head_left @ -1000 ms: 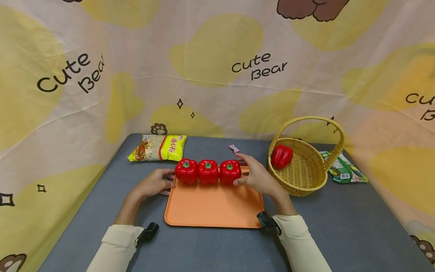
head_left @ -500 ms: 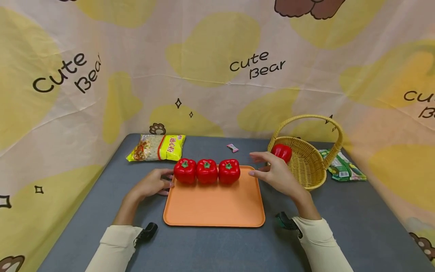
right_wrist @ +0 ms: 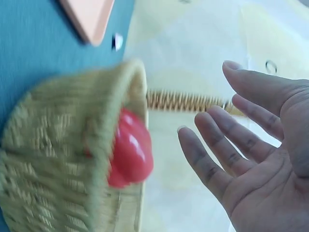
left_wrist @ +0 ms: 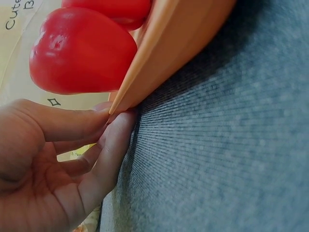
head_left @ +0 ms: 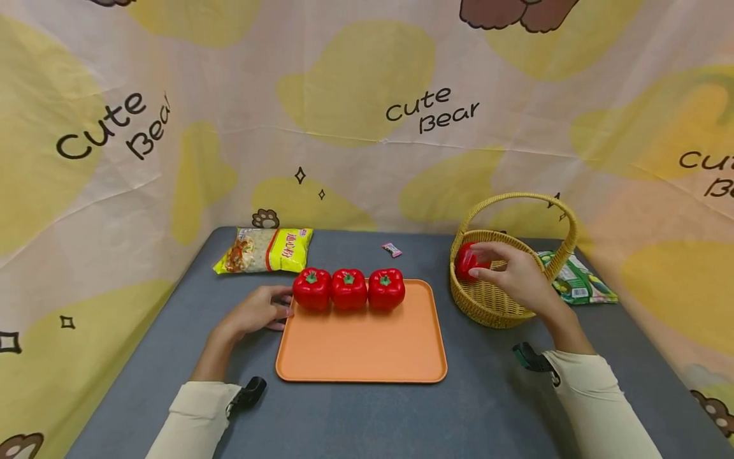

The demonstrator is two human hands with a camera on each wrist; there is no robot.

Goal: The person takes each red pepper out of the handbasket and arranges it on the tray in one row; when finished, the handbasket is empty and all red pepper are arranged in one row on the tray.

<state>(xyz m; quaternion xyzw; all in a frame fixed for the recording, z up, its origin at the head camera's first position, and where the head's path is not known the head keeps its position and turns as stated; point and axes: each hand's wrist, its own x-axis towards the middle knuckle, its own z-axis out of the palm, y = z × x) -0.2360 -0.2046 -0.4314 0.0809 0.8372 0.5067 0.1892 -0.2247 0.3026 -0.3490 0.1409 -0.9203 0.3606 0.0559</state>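
Observation:
Three red bell peppers stand in a row along the far edge of an orange tray. At the tray's left edge, my left hand pinches the rim between thumb and fingers, as the left wrist view shows with its fingers under the edge. Another red bell pepper lies inside a yellow wicker basket. Over that basket hangs my right hand, fingers spread and holding nothing. In the right wrist view a gap separates it from the pepper.
The basket's tall arched handle rises beside my right hand. A yellow food bag lies at the back left, and a small pink packet behind the tray. A green packet lies right of the basket.
My right hand has left the rightmost pepper on the tray and moved right, over the basket. My left hand has stayed at the tray's edge.

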